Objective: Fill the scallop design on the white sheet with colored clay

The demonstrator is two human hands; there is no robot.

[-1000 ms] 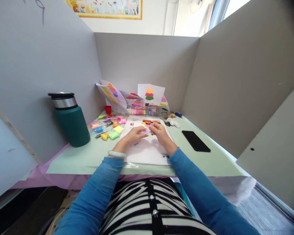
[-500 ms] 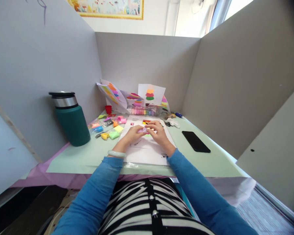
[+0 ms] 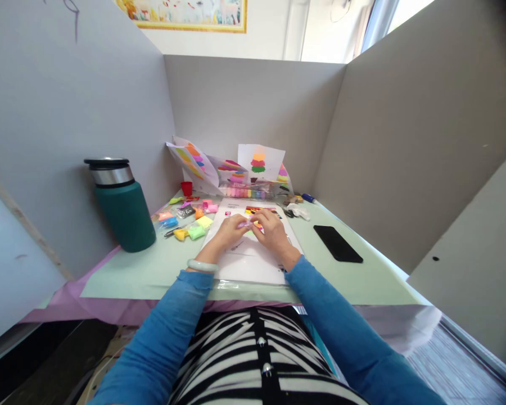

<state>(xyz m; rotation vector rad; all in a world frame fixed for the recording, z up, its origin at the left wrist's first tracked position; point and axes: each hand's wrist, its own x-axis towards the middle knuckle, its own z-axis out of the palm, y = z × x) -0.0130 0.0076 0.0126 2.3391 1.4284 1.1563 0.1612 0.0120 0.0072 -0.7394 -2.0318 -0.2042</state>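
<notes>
My left hand (image 3: 229, 231) and my right hand (image 3: 271, 227) meet above a white sheet (image 3: 253, 264) with coloured patches near its top. Between their fingertips is a small pale purple lump of clay (image 3: 245, 223), perhaps partly in clear wrapping; the fingers hide much of it. Both hands are closed in a pinch on it. Left of the sheet lie several small packets of coloured clay, among them a green one (image 3: 196, 232), a yellow one (image 3: 180, 234) and a blue one (image 3: 168, 223).
A green bottle (image 3: 124, 214) stands at the left. To the right lies a black phone (image 3: 338, 243). Behind the sheet are a row of coloured clay (image 3: 247, 193) and propped painted papers (image 3: 261, 162). A red cup (image 3: 186, 188), crumpled white plastic (image 3: 298, 211) and a blue marker (image 3: 309, 198) lie near grey partitions.
My fingertips have shifted slightly around the purple clay, and the right hand has moved a little inward. Less of the lump shows now. Everything else stays in place.
</notes>
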